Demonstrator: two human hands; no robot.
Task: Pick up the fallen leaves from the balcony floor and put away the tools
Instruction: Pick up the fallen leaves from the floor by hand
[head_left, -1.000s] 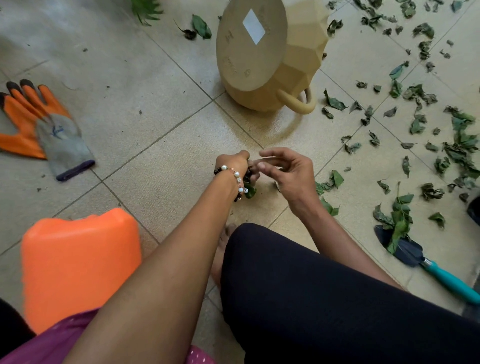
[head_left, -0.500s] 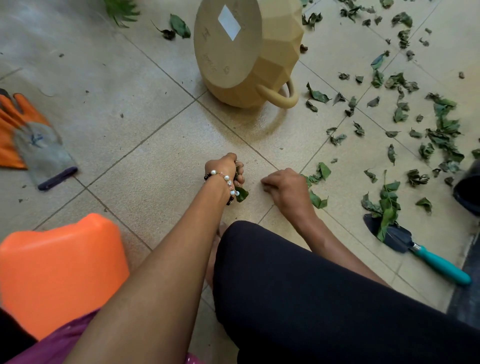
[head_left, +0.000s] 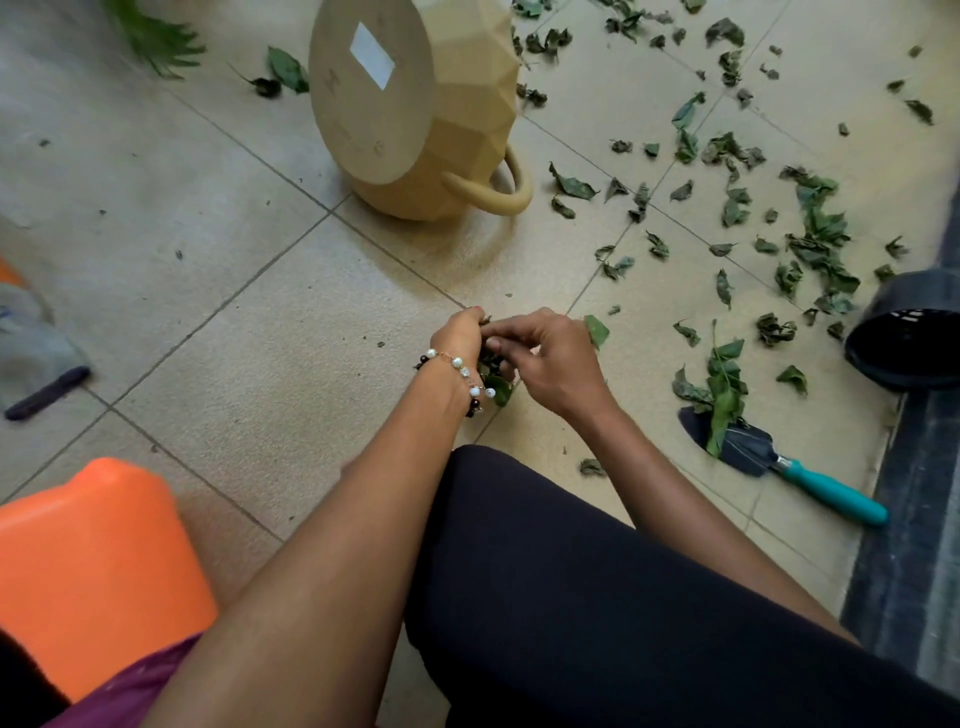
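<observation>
Left hand (head_left: 460, 335): fingers curled round a wad of gathered leaves (head_left: 493, 376); green shows under the palm, beside the bead bracelet (head_left: 467, 374) on the wrist.
Right hand (head_left: 545, 358): fingers bent, tips meeting the left hand's fingers and pinching into the same wad; one leaf (head_left: 596, 330) sticks up past the knuckles.
Scattered leaves (head_left: 815, 244): loose on the floor tiles (head_left: 249, 338), right of and beyond the right fingers, none touching them.
Trowel (head_left: 779, 460): lying flat to the right of the right hand, well apart; dark blade nearer the fingers with a leafy sprig (head_left: 722, 384) across it, teal handle pointing away.
Tan pot (head_left: 415, 104): tipped on its side beyond both hands, base facing the camera, handle on the floor.
Black pot (head_left: 909, 343): on its side, far right of the fingers.
Glove (head_left: 36, 353): grey cuff, far left of the left fingers, partly out of frame.
Orange container (head_left: 88, 566): near the left elbow.
</observation>
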